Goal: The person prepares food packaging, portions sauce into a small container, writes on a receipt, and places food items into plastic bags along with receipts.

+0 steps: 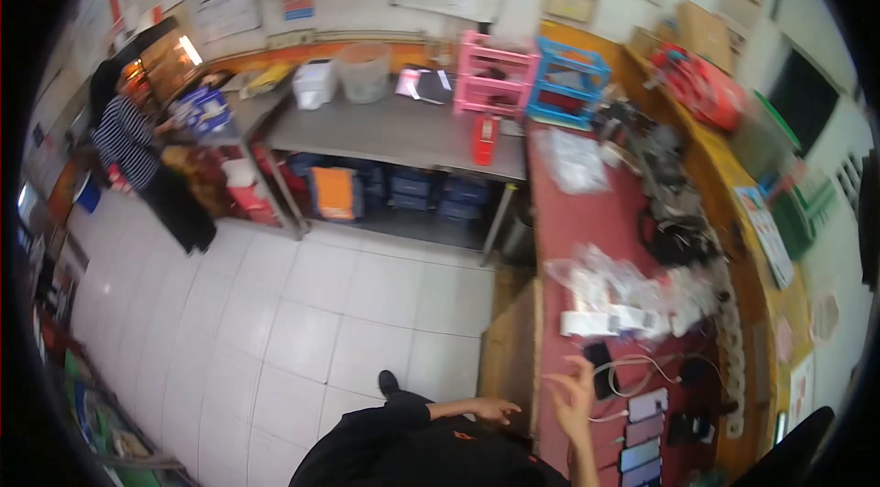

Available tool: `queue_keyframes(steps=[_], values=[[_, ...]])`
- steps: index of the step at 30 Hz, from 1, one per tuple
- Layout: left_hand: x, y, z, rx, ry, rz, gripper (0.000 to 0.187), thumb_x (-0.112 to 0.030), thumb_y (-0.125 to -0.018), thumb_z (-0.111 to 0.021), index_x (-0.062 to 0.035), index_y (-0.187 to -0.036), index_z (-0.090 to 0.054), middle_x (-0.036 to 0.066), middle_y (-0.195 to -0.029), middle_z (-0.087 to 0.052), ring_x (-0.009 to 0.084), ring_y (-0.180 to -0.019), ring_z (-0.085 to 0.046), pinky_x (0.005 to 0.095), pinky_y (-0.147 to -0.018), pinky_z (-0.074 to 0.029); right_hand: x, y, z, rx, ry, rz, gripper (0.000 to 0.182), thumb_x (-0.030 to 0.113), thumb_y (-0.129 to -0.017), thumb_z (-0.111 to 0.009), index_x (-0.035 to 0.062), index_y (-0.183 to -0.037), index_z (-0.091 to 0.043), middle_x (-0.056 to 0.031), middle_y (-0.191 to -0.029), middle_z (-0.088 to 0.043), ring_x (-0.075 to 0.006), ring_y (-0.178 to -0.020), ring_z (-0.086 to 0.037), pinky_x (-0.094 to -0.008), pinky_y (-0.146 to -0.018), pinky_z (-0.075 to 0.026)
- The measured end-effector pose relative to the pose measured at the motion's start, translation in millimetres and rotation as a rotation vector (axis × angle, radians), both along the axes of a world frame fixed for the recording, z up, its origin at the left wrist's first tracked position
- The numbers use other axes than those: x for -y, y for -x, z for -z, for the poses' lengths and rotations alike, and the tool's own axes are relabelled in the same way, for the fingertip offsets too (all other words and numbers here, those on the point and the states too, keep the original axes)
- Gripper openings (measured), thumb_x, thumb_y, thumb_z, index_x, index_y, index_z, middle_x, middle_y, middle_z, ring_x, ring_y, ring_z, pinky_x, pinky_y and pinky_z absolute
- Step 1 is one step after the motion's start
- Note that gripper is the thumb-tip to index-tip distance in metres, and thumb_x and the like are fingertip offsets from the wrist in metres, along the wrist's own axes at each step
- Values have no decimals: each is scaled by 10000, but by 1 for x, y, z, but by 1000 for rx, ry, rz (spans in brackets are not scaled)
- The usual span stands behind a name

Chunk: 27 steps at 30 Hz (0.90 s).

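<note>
My right hand (573, 397) is raised over the edge of the red counter (573, 226), its thumb and fingers apart and nothing held. Just beyond it lies a black phone (600, 370) beside a looped white cable (632, 361). Several phones, among them one with a pale screen (647, 405), form a column to the right of that hand, some with cables plugged in. My left hand (496, 410) hangs in front of my dark clothing, near the counter's wooden side (510, 349). Its fingers are loosely stretched, with nothing seen in them.
Clear plastic bags with white packets (610, 299) lie further along the counter. A pink rack (495, 74) and a blue rack (564, 83) stand at the corner. A metal table (403, 129) runs along the back wall. Another person (137, 148) in a striped top stands at the far left.
</note>
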State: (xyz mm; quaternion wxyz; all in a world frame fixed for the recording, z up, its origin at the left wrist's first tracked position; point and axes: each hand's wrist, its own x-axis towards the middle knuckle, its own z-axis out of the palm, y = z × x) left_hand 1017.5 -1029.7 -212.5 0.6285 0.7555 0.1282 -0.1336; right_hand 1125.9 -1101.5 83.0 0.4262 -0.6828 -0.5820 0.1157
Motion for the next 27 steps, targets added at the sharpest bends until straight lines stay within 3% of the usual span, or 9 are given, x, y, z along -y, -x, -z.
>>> queue_keyframes(steps=[1, 5, 14, 17, 20, 21, 23, 25, 27], values=[[-24, 26, -6, -43, 138, 100, 658, -341, -727, -602, -75, -1269, -340, 211, -1158, -480, 348, -1059, -467, 395, -851, -400, -32, 31, 15, -136, 40, -84, 210, 1, -641, -614, 98, -823, -654, -104, -1056, -425, -241, -1013, -419, -324, -846, -349], [-121, 179, -22, -290, -387, -388, 623, -373, -732, -590, -79, -1240, -379, 187, -1133, -494, 320, -1047, -484, 412, -856, -401, -139, 143, 84, -207, 134, -402, 274, 18, -664, -613, 133, -911, -631, -109, -1118, -390, -240, -971, -436, -344, -853, -362], [-220, 399, 10, -563, -287, -819, 595, -405, -732, -564, -86, -1209, -408, 162, -1166, -480, 321, -1070, -467, 422, -868, -395, -272, 298, 141, -245, 442, -758, 296, 56, -701, -625, 160, -978, -605, -122, -1171, -350, -265, -949, -446, -359, -846, -383], [-247, 470, 15, -711, -323, -763, 549, -414, -726, -545, -117, -1175, -437, 146, -1113, -524, 320, -1007, -515, 446, -825, -421, -318, 330, 180, -175, 579, -842, 277, 98, -717, -625, 172, -983, -606, -145, -1178, -355, -285, -1007, -429, -366, -859, -380], [-258, 578, 88, -679, -470, -921, 596, -448, -702, -562, -103, -1173, -440, 147, -1092, -540, 306, -1005, -525, 476, -805, -423, -388, 388, 190, -38, 467, -1032, 213, 173, -785, -561, 144, -993, -600, -103, -1084, -510, -277, -1132, -357, -394, -924, -321], [-253, 625, 139, -587, -557, -920, 606, -421, -722, -551, -78, -1203, -415, 163, -1080, -541, 304, -996, -531, 484, -804, -419, -418, 417, 205, -97, 238, -1077, 194, 200, -769, -568, 108, -933, -616, -95, -932, -586, -279, -1035, -439, -392, -903, -340], [-278, 669, 118, -815, -396, -726, 562, -393, -750, -533, -54, -1187, -440, 187, -1046, -551, 306, -957, -544, 489, -802, -417, -480, 492, 209, 98, 74, -1098, 203, 169, -771, -543, 63, -938, -585, -80, -905, -557, -271, -933, -474, -389, -863, -354], [-313, 673, 114, -778, -341, -699, 557, -387, -749, -534, -51, -1185, -441, 187, -1037, -553, 303, -944, -545, 483, -797, -419, -519, 574, 173, -136, -395, -1095, 120, 152, -693, -555, 68, -776, -580, -117, -787, -534, -302, -776, -471, -411, -683, -387], [-361, 668, 97, -719, -393, -577, 553, -381, -749, -535, -49, -1182, -442, 186, -1028, -554, 300, -932, -546, 476, -792, -421, -536, 644, 104, -201, -456, -1151, 123, 115, -626, -543, 47, -721, -580, -123, -700, -532, -318, -702, -488, -414, -624, -405]])
